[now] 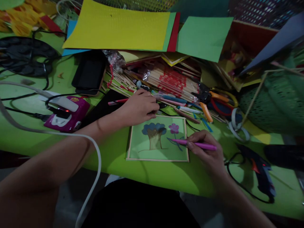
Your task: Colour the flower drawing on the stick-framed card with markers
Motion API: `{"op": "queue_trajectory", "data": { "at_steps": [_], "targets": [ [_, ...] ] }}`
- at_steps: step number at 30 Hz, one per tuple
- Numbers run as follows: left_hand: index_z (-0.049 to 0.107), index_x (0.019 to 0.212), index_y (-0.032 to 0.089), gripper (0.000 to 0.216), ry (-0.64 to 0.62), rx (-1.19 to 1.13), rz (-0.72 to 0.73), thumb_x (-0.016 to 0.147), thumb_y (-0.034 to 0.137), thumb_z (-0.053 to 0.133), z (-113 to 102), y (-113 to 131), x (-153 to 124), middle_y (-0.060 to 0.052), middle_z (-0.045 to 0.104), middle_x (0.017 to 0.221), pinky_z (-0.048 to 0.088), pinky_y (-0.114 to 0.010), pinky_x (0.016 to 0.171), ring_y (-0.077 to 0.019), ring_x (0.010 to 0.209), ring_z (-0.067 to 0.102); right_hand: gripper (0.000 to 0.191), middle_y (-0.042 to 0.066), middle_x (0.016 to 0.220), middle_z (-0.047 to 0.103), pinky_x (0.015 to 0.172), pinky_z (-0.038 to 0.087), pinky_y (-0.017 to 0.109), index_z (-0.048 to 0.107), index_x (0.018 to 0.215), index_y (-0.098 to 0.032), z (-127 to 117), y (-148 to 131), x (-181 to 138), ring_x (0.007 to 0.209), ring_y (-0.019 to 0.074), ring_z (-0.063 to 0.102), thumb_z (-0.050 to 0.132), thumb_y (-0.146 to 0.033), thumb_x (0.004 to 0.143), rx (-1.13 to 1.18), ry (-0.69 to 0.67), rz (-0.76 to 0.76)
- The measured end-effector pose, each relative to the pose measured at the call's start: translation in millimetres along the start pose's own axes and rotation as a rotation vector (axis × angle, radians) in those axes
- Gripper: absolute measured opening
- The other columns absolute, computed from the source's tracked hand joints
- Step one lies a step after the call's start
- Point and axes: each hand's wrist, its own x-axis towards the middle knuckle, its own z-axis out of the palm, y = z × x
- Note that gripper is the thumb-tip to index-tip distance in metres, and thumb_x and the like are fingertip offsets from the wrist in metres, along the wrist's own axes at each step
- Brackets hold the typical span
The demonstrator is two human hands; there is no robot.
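Observation:
A green card [140,139] with a thin wooden stick frame lies on the table, showing a drawn brown tree with a blue crown and a pink flower. My right hand [206,148] grips a pink marker pen [205,146], its tip on the card at the flower's outlined leaves. Just beyond the card's top edge, my left hand [143,106] rests with curled fingers among the pens; its fingertips are hidden, so what they hold cannot be made out. A red pen [118,101] lies beside that wrist, and blue pens [174,99] lie to its right.
Wooden sticks [166,82], scissors [222,103] and a green basket [263,101] crowd the back. A glue gun [257,171] with its cord lies at the right. On the left are a pink power socket [68,115], a phone [89,72] and a white cable [98,158] crossing my forearm.

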Motion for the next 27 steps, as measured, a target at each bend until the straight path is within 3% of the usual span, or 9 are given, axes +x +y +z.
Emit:
{"op": "queue_trajectory", "data": {
  "at_steps": [18, 27],
  "targets": [
    [0.069, 0.088, 0.020, 0.011, -0.014, 0.009, 0.002, 0.095, 0.027, 0.064, -1.1, -0.1, 0.4, -0.005, 0.070, 0.089, 0.038, -0.041, 0.093, -0.0255, 0.097, 0.062, 0.016, 0.001, 0.076, 0.065, 0.058, 0.044, 0.029, 0.068, 0.084, -0.024, 1.4, -3.3, -1.1, 0.067, 0.0178, 0.058, 0.081, -0.034, 0.085, 0.035, 0.015, 0.074],
    [0.070, 0.087, 0.020, 0.011, 0.001, -0.014, 0.001, 0.093, 0.028, 0.066, 1.0, -1.8, 0.5, -0.004, 0.070, 0.088, 0.038, -0.041, 0.093, -0.0253, 0.095, 0.062, 0.014, 0.000, 0.079, 0.063, 0.060, 0.044, 0.030, 0.067, 0.085, -0.025, -2.1, 1.3, -2.4, 0.070, 0.0178, 0.058, 0.079, -0.031, 0.087, 0.049, 0.008, 0.039]
  ]
}}
